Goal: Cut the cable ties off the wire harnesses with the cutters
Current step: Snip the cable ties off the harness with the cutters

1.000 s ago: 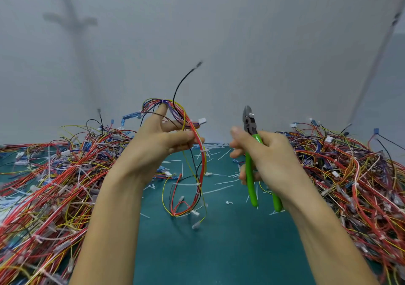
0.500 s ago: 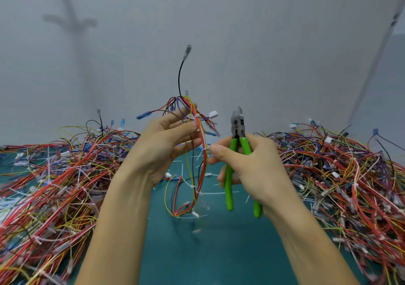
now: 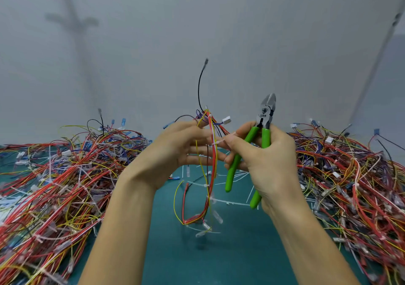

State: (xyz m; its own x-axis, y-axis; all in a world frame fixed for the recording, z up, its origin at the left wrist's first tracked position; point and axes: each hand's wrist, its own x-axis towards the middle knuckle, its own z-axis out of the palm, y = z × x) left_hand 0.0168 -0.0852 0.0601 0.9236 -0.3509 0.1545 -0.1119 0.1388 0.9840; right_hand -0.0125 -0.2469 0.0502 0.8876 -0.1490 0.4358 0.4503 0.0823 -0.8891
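Note:
My left hand (image 3: 175, 151) holds up a wire harness (image 3: 210, 175) of red, yellow and black wires, which hangs down over the green mat. Its fingers lie fairly straight behind the wires, with the thumb near the top of the bundle. A white cable tie (image 3: 215, 142) wraps the harness at finger height. My right hand (image 3: 269, 162) grips the green-handled cutters (image 3: 260, 144), steel jaws pointing up, and its thumb and forefinger pinch the tie's tail. Several other ties sit lower on the harness.
Large tangled piles of harnesses lie on the left (image 3: 54, 186) and right (image 3: 355, 186) of the green mat (image 3: 230, 258). Cut white tie scraps (image 3: 232, 202) litter the mat between the piles. A grey wall stands close behind.
My right hand has moved left to the harness, tilted the cutters' jaws to the right, and its fingertips now reach the cable tie. My left hand's fingers have straightened.

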